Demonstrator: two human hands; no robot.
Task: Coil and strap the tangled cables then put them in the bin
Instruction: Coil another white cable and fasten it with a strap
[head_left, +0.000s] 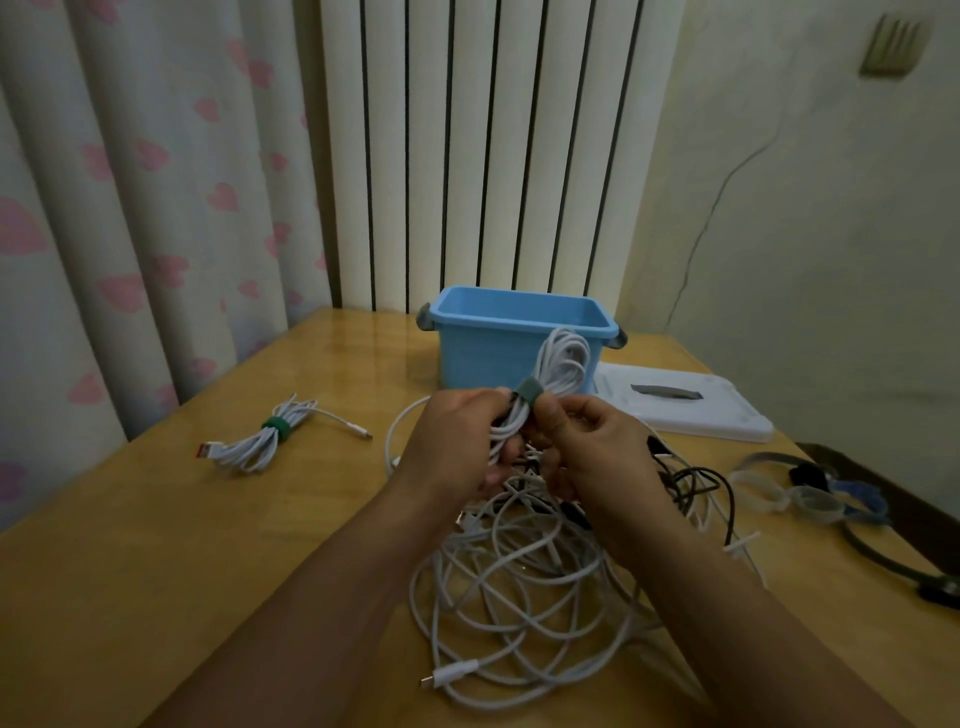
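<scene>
Both hands are holding one coiled white cable (540, 395) up above the table (156, 545), just in front of the blue bin (514, 332). The left hand (457, 441) is gripping the lower half of the coil with curled fingers, and the right hand (592, 447) is pinching the grey-green strap (530, 391) that is sitting around the coil's middle. The coil's long axis is running from near-left up to far-right, its looped end pointing toward the bin's near wall.

A second coiled white cable (270, 436), one with a green strap (277, 427) around its waist, is lying on the table to the left, well apart from the hands, its long axis running near-left to far-right.

Beneath the hands a tangled pile of cables (519, 582) is spreading over the table, white ones with at least one black; their count cannot be told. One white lid (691, 405) is lying right of the bin, and several loose straps (810, 499) are lying near the right edge.
</scene>
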